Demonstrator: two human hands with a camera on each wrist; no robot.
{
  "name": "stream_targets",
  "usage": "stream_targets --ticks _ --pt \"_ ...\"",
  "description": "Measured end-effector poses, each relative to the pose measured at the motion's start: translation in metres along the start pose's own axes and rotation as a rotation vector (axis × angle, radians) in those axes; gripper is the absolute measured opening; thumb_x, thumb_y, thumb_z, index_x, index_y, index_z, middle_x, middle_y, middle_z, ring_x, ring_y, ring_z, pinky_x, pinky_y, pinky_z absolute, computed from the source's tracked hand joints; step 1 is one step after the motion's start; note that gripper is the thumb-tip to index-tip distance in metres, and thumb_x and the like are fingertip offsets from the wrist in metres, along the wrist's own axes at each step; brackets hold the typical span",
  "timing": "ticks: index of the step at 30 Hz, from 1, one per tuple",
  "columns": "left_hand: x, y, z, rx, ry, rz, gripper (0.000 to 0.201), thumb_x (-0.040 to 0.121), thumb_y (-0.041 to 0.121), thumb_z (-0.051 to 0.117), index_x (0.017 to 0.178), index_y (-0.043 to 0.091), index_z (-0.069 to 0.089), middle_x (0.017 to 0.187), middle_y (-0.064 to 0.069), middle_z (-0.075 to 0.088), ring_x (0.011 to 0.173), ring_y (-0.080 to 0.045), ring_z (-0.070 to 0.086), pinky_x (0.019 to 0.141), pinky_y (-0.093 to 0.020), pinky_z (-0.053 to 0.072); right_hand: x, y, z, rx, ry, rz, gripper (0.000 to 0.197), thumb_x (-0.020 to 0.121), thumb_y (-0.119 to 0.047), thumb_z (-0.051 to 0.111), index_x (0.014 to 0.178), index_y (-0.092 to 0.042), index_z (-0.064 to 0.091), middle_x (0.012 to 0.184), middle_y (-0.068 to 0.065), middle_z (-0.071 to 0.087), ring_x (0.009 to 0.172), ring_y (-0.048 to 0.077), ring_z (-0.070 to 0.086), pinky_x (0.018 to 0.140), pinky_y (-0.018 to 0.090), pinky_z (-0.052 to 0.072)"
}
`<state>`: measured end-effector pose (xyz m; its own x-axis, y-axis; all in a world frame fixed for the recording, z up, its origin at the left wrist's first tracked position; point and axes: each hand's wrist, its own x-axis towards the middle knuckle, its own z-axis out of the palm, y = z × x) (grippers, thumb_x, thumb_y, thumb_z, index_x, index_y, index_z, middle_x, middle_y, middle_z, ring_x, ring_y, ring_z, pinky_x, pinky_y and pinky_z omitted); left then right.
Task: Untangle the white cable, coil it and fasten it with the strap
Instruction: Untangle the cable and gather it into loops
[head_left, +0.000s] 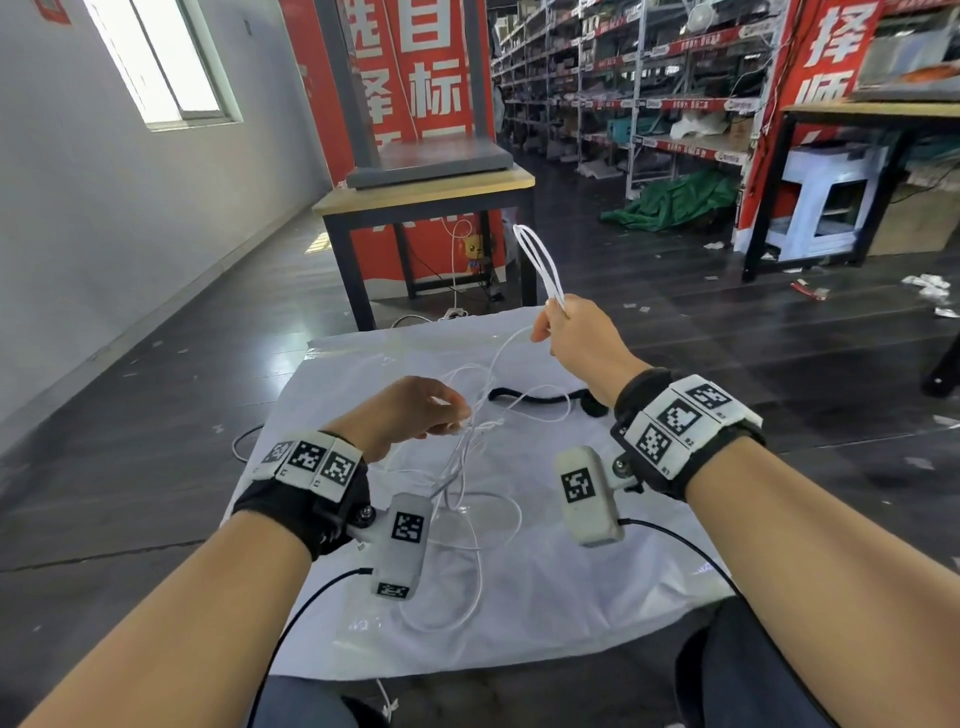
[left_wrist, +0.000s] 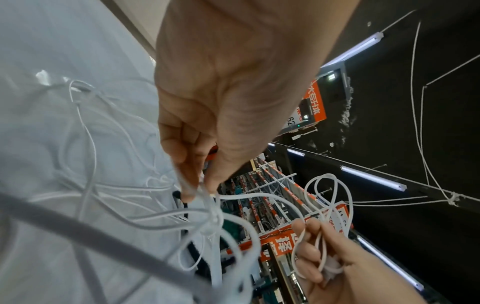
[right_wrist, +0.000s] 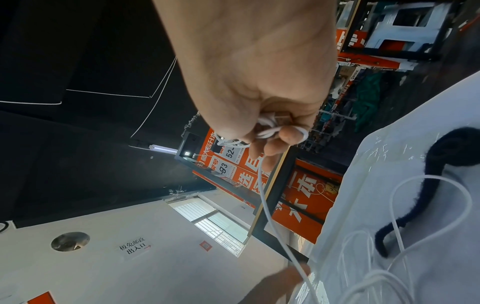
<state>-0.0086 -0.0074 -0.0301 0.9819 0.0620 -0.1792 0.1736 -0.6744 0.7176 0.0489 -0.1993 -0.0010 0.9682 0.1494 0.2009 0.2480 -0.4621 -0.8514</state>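
Note:
A thin white cable (head_left: 470, 525) lies in tangled loops on a white sheet (head_left: 571, 613) and rises to both hands. My right hand (head_left: 569, 332) is raised above the sheet's far side and grips a few gathered loops (head_left: 537, 260) that stick up from its fist (right_wrist: 270, 127). My left hand (head_left: 441, 410) pinches the cable at a knot (left_wrist: 207, 197) over the middle of the sheet. A black strap (head_left: 540, 397) (right_wrist: 420, 191) lies on the sheet between the two hands, partly hidden by my right wrist.
A wooden table with black legs (head_left: 431, 208) stands just beyond the sheet. Warehouse shelving (head_left: 649, 88) and red banners fill the back. Another black-framed table (head_left: 857, 171) stands at right. Dark floor with scattered litter surrounds the sheet.

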Motion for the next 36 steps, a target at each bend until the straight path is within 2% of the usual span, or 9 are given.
stream_targets --ticks 2,5,8,11,14,18,25,29,36 --pt "-0.001 -0.001 0.001 -0.071 -0.073 -0.017 0.036 0.093 0.017 0.059 0.127 0.022 0.052 0.087 0.005 0.069 0.067 -0.007 0.061 0.065 -0.017 0.047 -0.003 -0.002 0.001 0.042 0.014 0.002 0.036 0.104 -0.02 0.027 0.085 -0.006 0.053 0.088 0.004 0.061 0.061 0.003 0.045 0.066 0.02 0.037" --pt "-0.001 -0.002 0.003 -0.204 -0.183 0.011 0.059 0.094 -0.001 0.051 0.139 0.034 0.035 0.123 0.003 0.061 0.076 -0.014 0.063 0.073 -0.021 0.052 -0.006 -0.005 0.002 0.07 -0.024 0.01 0.033 0.104 -0.018 0.027 0.089 -0.005 0.053 0.09 0.005 0.064 0.061 0.006 0.046 0.06 0.017 0.039" --pt "-0.001 -0.002 0.006 -0.287 -0.076 0.119 0.055 0.094 -0.01 0.043 0.139 0.022 0.043 0.14 0.001 0.048 0.11 -0.016 0.054 0.094 -0.027 0.044 -0.008 -0.005 0.0 0.06 -0.047 0.018 0.036 0.104 -0.018 0.027 0.089 -0.004 0.057 0.09 0.006 0.065 0.062 0.008 0.048 0.063 0.02 0.041" --pt "-0.002 0.003 0.006 -0.429 0.073 0.193 0.046 0.092 -0.014 0.037 0.123 0.014 0.056 0.127 -0.001 0.058 0.118 -0.013 0.051 0.102 -0.024 0.039 -0.01 -0.002 0.0 0.009 -0.076 0.058 0.037 0.104 -0.019 0.026 0.094 -0.005 0.059 0.08 0.0 0.062 0.061 0.006 0.047 0.058 0.015 0.036" --pt "-0.003 0.012 0.004 -0.638 0.136 0.206 0.031 0.096 -0.008 0.038 0.113 0.007 0.059 0.115 -0.007 0.067 0.1 -0.015 0.066 0.083 -0.018 0.052 -0.012 0.001 0.001 -0.039 -0.108 0.099 0.038 0.105 -0.019 0.025 0.098 -0.005 0.06 0.07 -0.004 0.055 0.06 0.005 0.045 0.053 0.016 0.032" --pt "-0.002 0.021 0.003 -0.799 0.159 0.172 0.023 0.099 -0.004 0.038 0.103 0.009 0.056 0.113 -0.006 0.068 0.086 -0.019 0.072 0.074 -0.023 0.057 -0.012 0.005 0.004 -0.052 -0.164 0.131 0.035 0.104 -0.016 0.024 0.092 -0.005 0.056 0.09 0.004 0.061 0.061 0.008 0.048 0.052 0.018 0.033" --pt "-0.003 0.024 0.002 -0.689 0.143 0.148 0.032 0.095 -0.008 0.043 0.112 0.015 0.055 0.133 0.006 0.053 0.092 -0.013 0.066 0.078 -0.026 0.055 -0.018 0.013 -0.004 -0.065 -0.2 0.198 0.036 0.104 -0.013 0.024 0.096 -0.002 0.058 0.067 0.0 0.05 0.055 0.009 0.041 0.03 0.007 0.027" --pt "-0.003 0.027 0.003 -0.585 0.207 0.192 0.03 0.094 -0.007 0.044 0.111 0.014 0.057 0.132 -0.001 0.056 0.11 -0.012 0.06 0.099 -0.028 0.045 -0.016 0.013 -0.002 -0.066 -0.282 0.228 0.034 0.101 -0.008 0.028 0.095 0.0 0.06 0.085 0.005 0.064 0.058 0.011 0.045 0.047 0.016 0.036" --pt "-0.005 0.033 0.003 -0.459 0.32 0.348 0.019 0.096 0.0 0.047 0.098 0.016 0.058 0.117 0.003 0.067 0.11 -0.008 0.06 0.09 -0.018 0.046 -0.019 0.011 0.003 -0.135 -0.626 0.257 0.028 0.098 -0.009 0.031 0.08 -0.006 0.053 0.091 0.011 0.069 0.047 0.012 0.038 0.042 0.018 0.028"
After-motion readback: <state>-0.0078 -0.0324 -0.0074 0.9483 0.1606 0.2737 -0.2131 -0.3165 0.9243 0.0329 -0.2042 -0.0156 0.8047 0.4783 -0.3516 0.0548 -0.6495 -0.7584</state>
